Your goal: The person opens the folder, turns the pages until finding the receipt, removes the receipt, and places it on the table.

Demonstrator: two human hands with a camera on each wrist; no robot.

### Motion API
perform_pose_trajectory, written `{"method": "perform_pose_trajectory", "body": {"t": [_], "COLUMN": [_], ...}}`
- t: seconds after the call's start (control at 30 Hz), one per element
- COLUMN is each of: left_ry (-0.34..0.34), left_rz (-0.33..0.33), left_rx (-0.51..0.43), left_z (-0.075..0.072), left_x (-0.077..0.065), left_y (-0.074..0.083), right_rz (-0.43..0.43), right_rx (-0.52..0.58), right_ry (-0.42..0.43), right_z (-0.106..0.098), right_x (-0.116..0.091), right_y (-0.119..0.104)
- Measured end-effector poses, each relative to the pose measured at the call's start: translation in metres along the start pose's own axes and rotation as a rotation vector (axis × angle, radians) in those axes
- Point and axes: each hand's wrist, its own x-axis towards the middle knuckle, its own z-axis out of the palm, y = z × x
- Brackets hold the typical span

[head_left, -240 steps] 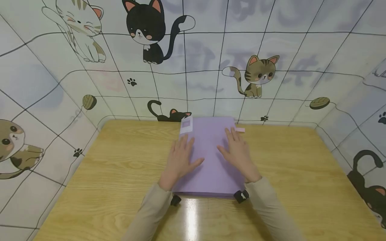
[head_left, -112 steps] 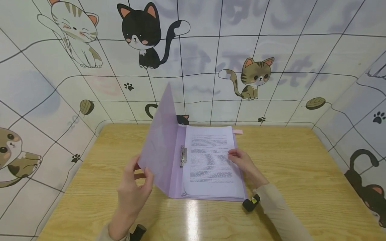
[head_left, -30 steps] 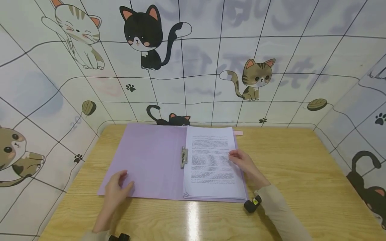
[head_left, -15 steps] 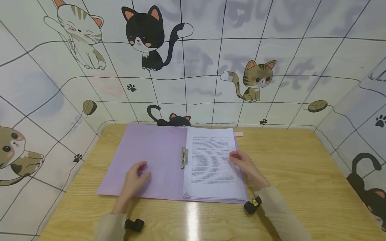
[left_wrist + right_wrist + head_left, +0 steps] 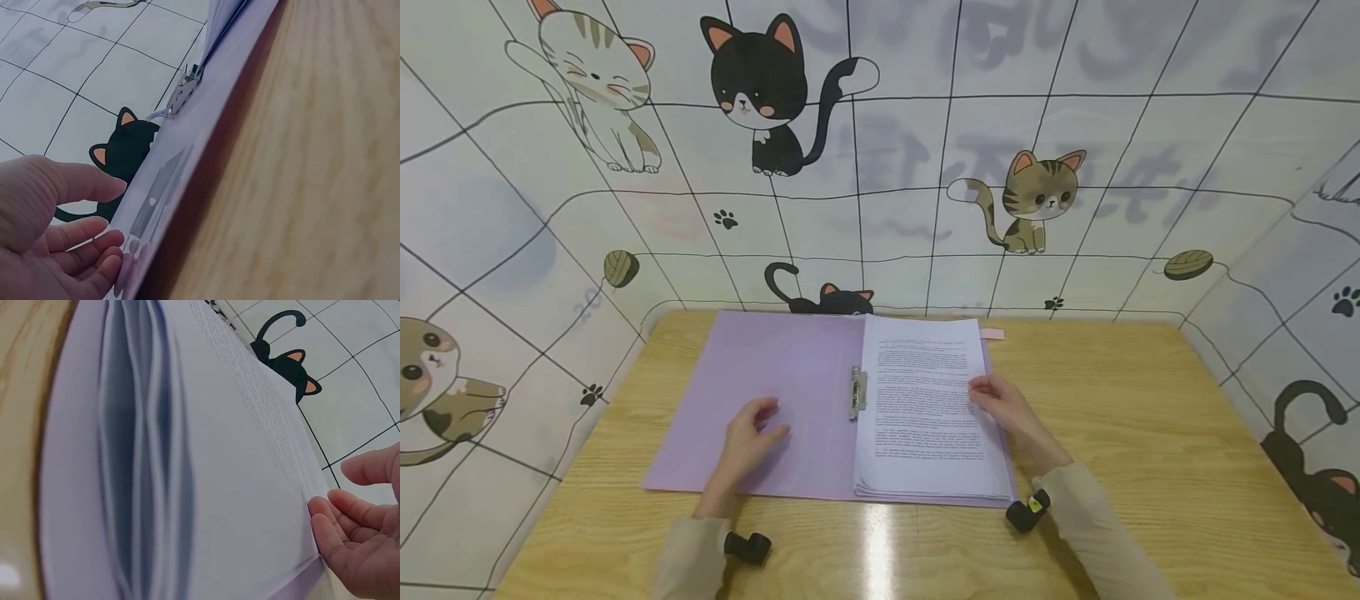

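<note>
A purple ring binder (image 5: 760, 367) lies spread flat on the wooden table. On its right half is a stack of printed paper sheets (image 5: 925, 400), beside a metal clip (image 5: 857, 393) at the spine. My left hand (image 5: 745, 437) is over the lower part of the left cover, fingers loosely bent and holding nothing; the left wrist view shows its fingertips right at the cover's surface. At the right edge of the sheets, my right hand (image 5: 1007, 408) touches the paper with its fingertips. In the right wrist view, the thumb (image 5: 369, 467) stands apart from those fingers.
The table (image 5: 1112, 400) extends to both sides of the binder. Behind it rises a wall covering (image 5: 910, 217) printed with cats and grid lines. A pink tab (image 5: 992, 334) sticks out at the binder's upper right. Black wrist cameras (image 5: 748, 547) sit on both wrists.
Earlier the binder was closed under both hands; its cover was then turned over to the left. Since then my left hand has moved right from the cover's outer edge. My right hand stays put.
</note>
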Motion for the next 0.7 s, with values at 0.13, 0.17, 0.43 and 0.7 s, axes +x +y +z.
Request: {"method": "perform_pose_trajectory", "body": {"t": [0.13, 0.17, 0.43, 0.7], "left_ry": [-0.013, -0.016, -0.035, -0.036], "left_rz": [-0.046, -0.050, -0.026, 0.009], "left_rx": [-0.004, -0.003, 0.025, 0.095], "left_z": [-0.002, -0.003, 0.000, 0.000], "left_x": [0.002, 0.002, 0.001, -0.001], "left_y": [-0.001, -0.001, -0.003, -0.003], "right_rz": [-0.014, -0.018, -0.040, -0.112], "right_rx": [-0.012, -0.013, -0.024, -0.090], "right_ry": [0.000, -0.001, -0.052, -0.120], "right_z": [0.001, 0.001, -0.004, -0.014], "right_x": [0.000, 0.000, -0.002, 0.002], "right_y": [-0.001, -0.001, 0.000, -0.005]}}
